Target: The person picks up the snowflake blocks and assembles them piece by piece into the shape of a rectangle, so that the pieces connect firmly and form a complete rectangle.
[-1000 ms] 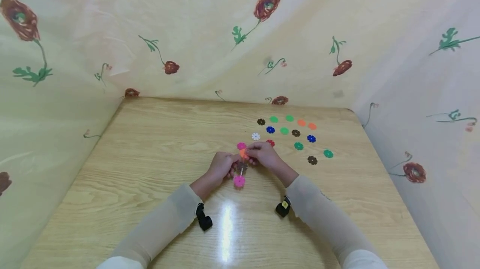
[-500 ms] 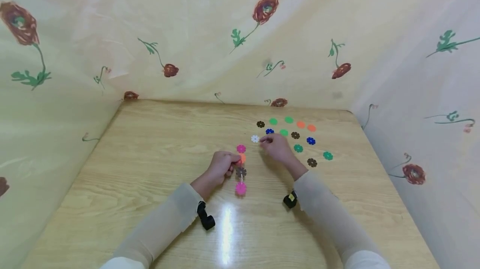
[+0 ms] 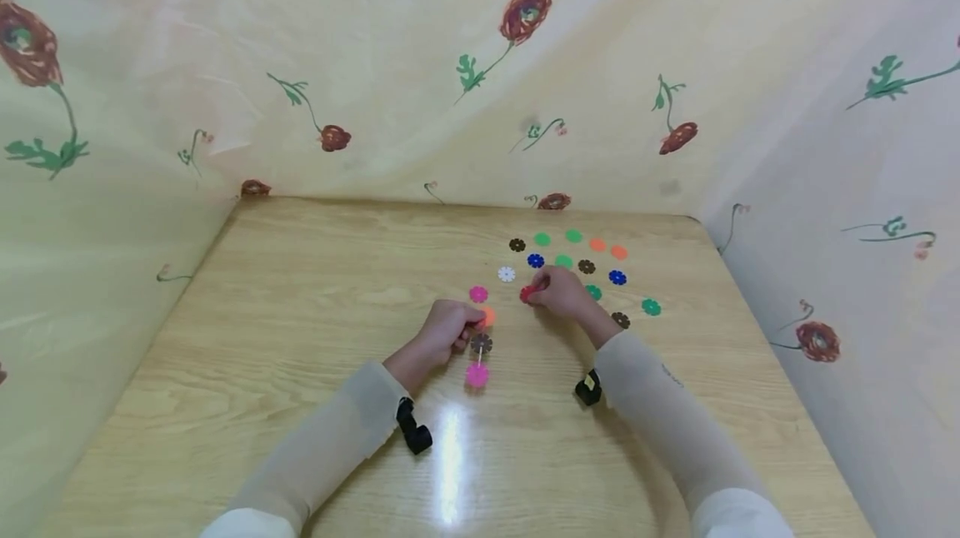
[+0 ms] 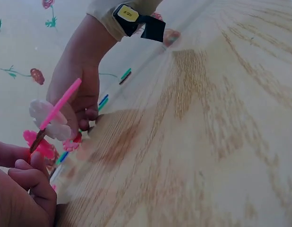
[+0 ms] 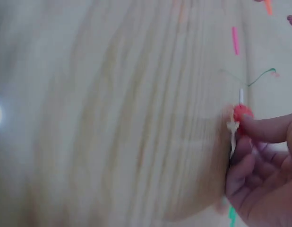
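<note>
My left hand (image 3: 448,326) pinches a chain of joined flower-shaped plastic discs. Its orange disc (image 3: 487,316) is at the fingertips, a brown disc (image 3: 482,344) hangs nearer me, and a pink disc (image 3: 477,375) forms the near end. Between brown and pink sits a white disc (image 4: 49,120), seen edge-on from the head but broad in the left wrist view. Over the table to the right, my right hand (image 3: 564,292) pinches a red flower disc (image 3: 527,295) between thumb and finger; the right wrist view has this red disc (image 5: 242,112) at the thumb tip.
A loose pink disc (image 3: 478,294) lies just beyond the chain, and a white disc (image 3: 506,274) lies farther back. Several green, blue, brown and orange discs, such as this blue disc (image 3: 617,277), spread across the back right of the wooden table (image 3: 300,288). Flowered cloth (image 3: 375,63) surrounds it.
My right hand has left the chain, moved right and taken hold of the red disc. My left hand keeps its grip on the chain.
</note>
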The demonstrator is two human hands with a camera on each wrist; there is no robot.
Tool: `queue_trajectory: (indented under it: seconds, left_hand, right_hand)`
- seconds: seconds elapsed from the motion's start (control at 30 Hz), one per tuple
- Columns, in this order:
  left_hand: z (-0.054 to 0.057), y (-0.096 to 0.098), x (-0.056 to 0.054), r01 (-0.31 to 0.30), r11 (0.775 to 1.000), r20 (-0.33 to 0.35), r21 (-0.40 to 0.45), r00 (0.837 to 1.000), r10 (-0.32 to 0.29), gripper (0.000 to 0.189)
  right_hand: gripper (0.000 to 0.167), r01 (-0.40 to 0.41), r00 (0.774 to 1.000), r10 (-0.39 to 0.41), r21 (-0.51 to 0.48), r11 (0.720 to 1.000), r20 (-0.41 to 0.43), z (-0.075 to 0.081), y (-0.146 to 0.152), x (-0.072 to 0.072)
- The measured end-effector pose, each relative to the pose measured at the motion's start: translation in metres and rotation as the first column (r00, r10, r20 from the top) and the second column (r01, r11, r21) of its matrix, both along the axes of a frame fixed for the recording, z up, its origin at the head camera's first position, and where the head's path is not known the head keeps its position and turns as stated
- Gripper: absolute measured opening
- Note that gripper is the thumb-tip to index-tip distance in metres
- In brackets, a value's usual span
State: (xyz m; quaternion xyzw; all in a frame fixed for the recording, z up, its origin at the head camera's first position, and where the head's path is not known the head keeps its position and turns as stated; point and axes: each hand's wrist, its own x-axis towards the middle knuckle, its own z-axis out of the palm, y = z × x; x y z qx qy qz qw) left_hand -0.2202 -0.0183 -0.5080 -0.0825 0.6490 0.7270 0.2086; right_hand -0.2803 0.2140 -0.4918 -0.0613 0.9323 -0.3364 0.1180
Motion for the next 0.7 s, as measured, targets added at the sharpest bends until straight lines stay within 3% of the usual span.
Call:
queue_trajectory:
  seconds: [0.13,0.27,0.53,0.7]
  left_hand:
    - [0.0,-0.001,0.0,0.01,1.0,-0.014,-0.007,1.0,-0.01,0.021]
    - [-0.001,-0.001,-0.002,0.015,1.0,-0.03,-0.009,0.999,-0.015,0.019]
    - [-0.001,-0.003,-0.001,0.016,1.0,-0.043,-0.017,0.999,-0.016,0.015]
    - [-0.001,-0.005,0.001,0.029,0.999,-0.041,-0.039,0.999,-0.031,0.015]
  right_hand:
    - [0.015,-0.069,0.998,0.069,-0.153,0.986,-0.003,-0.002,-0.009,0.007]
    - [0.013,-0.136,0.991,0.135,-0.236,0.962,-0.02,-0.003,-0.023,0.012]
    - [0.012,-0.221,0.974,0.225,-0.312,0.924,-0.021,-0.001,-0.044,0.016]
    - [0.015,-0.25,0.967,0.252,-0.282,0.926,-0.031,-0.001,-0.048,0.019]
